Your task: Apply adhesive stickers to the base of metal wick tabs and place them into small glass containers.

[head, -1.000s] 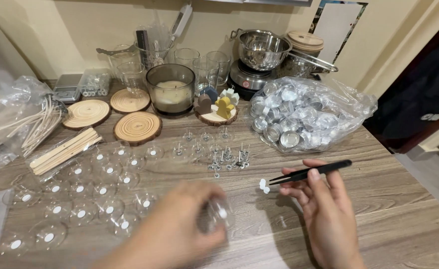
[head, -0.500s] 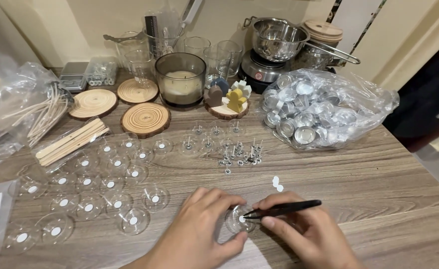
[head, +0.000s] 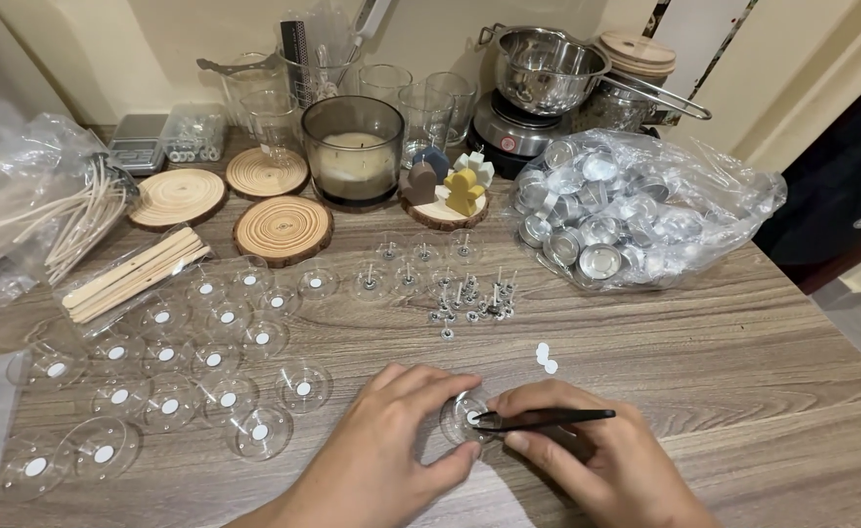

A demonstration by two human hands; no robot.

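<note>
Wooden table [head: 743, 362]: left hand [head: 391, 440] on clear cup [head: 462, 418], right hand [head: 587, 460] with black tweezers [head: 548, 418].

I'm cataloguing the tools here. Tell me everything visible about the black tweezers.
The black tweezers are slim, matte and dark, probably metal or coated. They lie nearly level, pinched in the right hand, blunt end pointing right. The tips reach left into the small clear cup steadied by the left hand, meeting a white round sticker there.

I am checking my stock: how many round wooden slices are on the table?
4: two side by side at the back left, one in front of them, one under the small coloured figures. None seems hidden.
</note>
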